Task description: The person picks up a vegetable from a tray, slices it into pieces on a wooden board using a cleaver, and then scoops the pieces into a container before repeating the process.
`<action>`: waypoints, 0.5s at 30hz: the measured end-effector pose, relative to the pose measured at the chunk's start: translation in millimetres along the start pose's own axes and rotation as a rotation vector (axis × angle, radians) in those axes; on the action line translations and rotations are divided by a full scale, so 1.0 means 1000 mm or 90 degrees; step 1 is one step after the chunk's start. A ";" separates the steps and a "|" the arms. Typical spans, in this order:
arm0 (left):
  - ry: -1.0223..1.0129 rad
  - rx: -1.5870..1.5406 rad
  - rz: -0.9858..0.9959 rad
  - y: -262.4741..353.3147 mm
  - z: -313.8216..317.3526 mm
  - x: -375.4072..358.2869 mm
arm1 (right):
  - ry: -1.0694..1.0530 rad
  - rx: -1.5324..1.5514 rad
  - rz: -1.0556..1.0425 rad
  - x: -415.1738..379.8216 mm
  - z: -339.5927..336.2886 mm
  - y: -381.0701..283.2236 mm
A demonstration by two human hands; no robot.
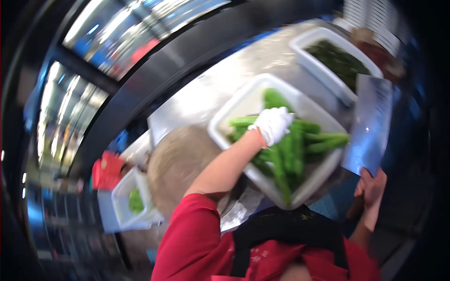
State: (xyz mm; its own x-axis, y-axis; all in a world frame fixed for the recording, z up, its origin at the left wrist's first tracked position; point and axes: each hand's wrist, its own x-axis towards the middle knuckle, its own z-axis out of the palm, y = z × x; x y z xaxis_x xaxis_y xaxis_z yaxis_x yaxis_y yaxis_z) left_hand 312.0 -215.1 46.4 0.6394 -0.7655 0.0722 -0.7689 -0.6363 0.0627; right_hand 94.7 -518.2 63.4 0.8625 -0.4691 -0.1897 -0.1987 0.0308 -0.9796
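Observation:
My left hand [273, 125], in a white glove with an orange band at the wrist, is over a white plastic tub [228, 104]. Its fingers curl around long green gourds [291, 152] piled inside; blur hides how many they grip. Bare and off to the right, my right hand [372, 183] is closed around the handle end of a large cleaver [371, 124]. The wide metal blade points upward, beside the tub's right side. The handle itself is mostly hidden by my fingers.
A round wooden chopping block [180, 164] is left of the tub on the metal table [194, 100]. Behind stands another white tub [323, 35] with dark green leafy stuff. At far left are a small white bin [123, 199] holding green pieces and a red object [107, 171].

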 end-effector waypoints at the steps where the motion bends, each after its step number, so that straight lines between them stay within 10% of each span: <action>1: 0.033 0.021 -0.026 0.003 -0.019 -0.026 | -0.026 0.018 -0.007 0.008 0.009 0.000; 6: 0.211 -0.133 -0.265 0.009 -0.064 -0.197 | -0.247 0.023 -0.008 0.027 0.075 -0.012; 11: 0.098 -0.069 -0.557 0.016 -0.055 -0.347 | -0.488 -0.149 -0.013 0.002 0.184 -0.044; 15: 0.144 0.047 -0.605 0.019 -0.017 -0.403 | -0.722 -0.317 -0.286 -0.034 0.274 -0.064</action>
State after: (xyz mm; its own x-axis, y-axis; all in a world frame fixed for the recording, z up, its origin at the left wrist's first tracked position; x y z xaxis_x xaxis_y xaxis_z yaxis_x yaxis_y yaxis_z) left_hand 39.9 82.9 35.1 0.9719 0.1004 0.2131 0.0732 -0.9885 0.1321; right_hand 205.7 -262.8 114.5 0.7587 0.6499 -0.0452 0.2668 -0.3733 -0.8885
